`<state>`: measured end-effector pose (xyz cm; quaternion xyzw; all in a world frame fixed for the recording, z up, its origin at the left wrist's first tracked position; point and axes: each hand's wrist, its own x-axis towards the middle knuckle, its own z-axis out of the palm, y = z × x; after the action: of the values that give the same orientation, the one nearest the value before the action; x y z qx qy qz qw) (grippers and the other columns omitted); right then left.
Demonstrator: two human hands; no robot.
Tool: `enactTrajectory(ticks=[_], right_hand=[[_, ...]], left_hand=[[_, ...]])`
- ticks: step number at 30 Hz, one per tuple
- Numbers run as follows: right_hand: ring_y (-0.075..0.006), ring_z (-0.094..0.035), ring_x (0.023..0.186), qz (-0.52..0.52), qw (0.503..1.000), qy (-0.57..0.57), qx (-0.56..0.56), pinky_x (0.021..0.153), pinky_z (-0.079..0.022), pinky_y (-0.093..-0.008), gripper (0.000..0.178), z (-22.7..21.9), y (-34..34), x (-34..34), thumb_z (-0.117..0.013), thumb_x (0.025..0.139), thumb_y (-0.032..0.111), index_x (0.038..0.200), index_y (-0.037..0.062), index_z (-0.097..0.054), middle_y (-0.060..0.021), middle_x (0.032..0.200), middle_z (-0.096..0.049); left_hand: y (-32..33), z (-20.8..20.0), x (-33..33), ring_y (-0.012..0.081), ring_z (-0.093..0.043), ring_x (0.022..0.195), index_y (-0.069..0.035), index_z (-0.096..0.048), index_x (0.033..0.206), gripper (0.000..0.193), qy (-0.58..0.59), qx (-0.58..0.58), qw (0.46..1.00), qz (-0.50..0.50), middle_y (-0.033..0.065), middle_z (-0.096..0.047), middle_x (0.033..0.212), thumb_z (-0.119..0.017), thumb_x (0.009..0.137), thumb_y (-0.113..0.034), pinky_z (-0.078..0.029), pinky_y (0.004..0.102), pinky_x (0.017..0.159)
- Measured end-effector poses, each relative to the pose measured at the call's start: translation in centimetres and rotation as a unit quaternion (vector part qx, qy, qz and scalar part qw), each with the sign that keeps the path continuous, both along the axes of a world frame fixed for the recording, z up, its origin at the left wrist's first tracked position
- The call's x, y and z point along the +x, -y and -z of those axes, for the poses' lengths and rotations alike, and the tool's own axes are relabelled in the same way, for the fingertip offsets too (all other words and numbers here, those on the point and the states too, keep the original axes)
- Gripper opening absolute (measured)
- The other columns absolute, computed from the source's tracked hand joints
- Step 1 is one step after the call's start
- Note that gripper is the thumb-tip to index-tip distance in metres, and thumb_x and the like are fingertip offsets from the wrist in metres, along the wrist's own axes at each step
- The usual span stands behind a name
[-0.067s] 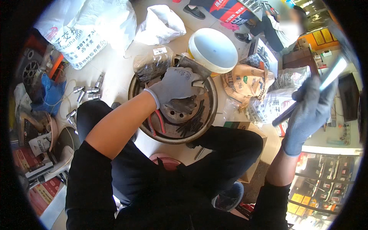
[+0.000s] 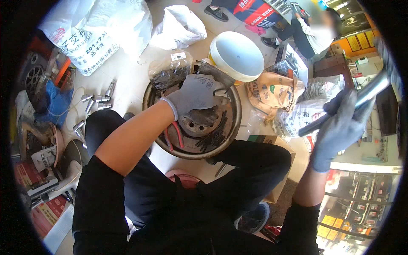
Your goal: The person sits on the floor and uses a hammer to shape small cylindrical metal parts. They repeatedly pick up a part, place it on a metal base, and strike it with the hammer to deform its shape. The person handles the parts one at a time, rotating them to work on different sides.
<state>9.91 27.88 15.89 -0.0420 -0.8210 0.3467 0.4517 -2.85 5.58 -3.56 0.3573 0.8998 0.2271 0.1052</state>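
Observation:
My left hand (image 2: 196,94), in a grey glove, is closed over the middle of a round metal wheel rim (image 2: 148,136). Its fingers are curled round something I cannot make out. Under the hand lies a dark block (image 2: 204,117), partly covered. Pliers with red handles (image 2: 179,135) and a bundle of thin black strips (image 2: 212,137) rest inside the rim. Raised at the right, my gloved right hand (image 2: 342,129) grips a hammer (image 2: 373,90) with a metal shaft and a dark handle. The hammer's head is blurred near the picture's edge.
Behind the rim stands a white bucket (image 2: 236,57), beside a bag of dark strips (image 2: 172,72). A brown sack (image 2: 272,93) and a cardboard box (image 2: 280,170) are to the right. Metal sockets (image 2: 101,99) lie at left. Another person (image 2: 318,32) works at the far right.
The hammer in my right hand has shifted slightly, its handle end going a little left and its shaft rising. My left hand keeps its place over the rim.

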Motion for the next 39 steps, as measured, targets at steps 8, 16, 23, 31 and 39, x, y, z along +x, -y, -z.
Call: enactTrajectory(ticks=[8,16,23,31,39], right_hand=[[-0.0331,-0.062,0.063,0.0,0.838,0.341,0.426,0.057,-0.05,-0.0451,0.048,8.3,-1.5,0.4,-0.06,0.096,0.019,0.14,0.0025,-0.052,-0.0145,0.072,-0.063],[-0.0176,-0.06,0.062,-0.013,0.977,0.093,0.194,0.054,-0.048,-0.0312,0.032,7.3,1.9,0.9,-0.061,0.097,0.016,0.127,0.0051,-0.058,-0.0069,0.079,-0.065],[-0.0208,-0.056,0.056,-0.078,0.917,0.326,0.215,0.054,-0.047,-0.0395,0.051,5.9,-0.5,0.9,-0.06,0.1,0.023,0.147,0.0081,-0.047,-0.0087,0.07,-0.06],[-0.0378,-0.069,0.083,-0.08,0.803,0.48,0.343,0.079,-0.055,-0.0472,0.043,9.2,3.5,0.7,-0.054,0.098,0.02,0.14,0.0103,-0.049,-0.0163,0.094,-0.069],[-0.0103,-0.05,0.058,-0.041,0.976,0.213,0.007,0.052,-0.042,-0.0273,0.043,6.3,1.7,1.3,-0.054,0.102,0.014,0.143,0.0026,-0.049,-0.0053,0.071,-0.054]], left_hand=[[0.2,-0.3,0.9,0.0338,-0.065,0.103,-0.016,-0.07,0.119,0.058,-0.076,0.063,0.995,-0.012,0.0164,-0.066,0.106,-0.061,0.085,-0.062,-0.051,0.0449,0.092],[0.1,0.1,0.0,0.03,-0.065,0.11,-0.02,-0.067,0.119,0.056,-0.029,0.018,0.999,-0.008,0.0114,-0.067,0.113,-0.056,0.087,-0.065,-0.05,0.0463,0.092],[0.1,0.4,0.1,0.0327,-0.066,0.102,-0.017,-0.069,0.122,0.058,-0.049,0.045,0.998,-0.01,0.0149,-0.066,0.108,-0.062,0.085,-0.062,-0.052,0.0447,0.088],[0.1,0.7,0.2,0.0313,-0.066,0.103,-0.016,-0.07,0.119,0.06,-0.069,0.036,0.997,-0.024,0.0141,-0.065,0.11,-0.063,0.084,-0.064,-0.052,0.0436,0.088],[0.2,0.5,0.4,0.0335,-0.065,0.104,-0.016,-0.07,0.119,0.059,-0.036,0.061,0.997,-0.011,0.0156,-0.065,0.11,-0.064,0.084,-0.063,-0.05,0.0458,0.091]])
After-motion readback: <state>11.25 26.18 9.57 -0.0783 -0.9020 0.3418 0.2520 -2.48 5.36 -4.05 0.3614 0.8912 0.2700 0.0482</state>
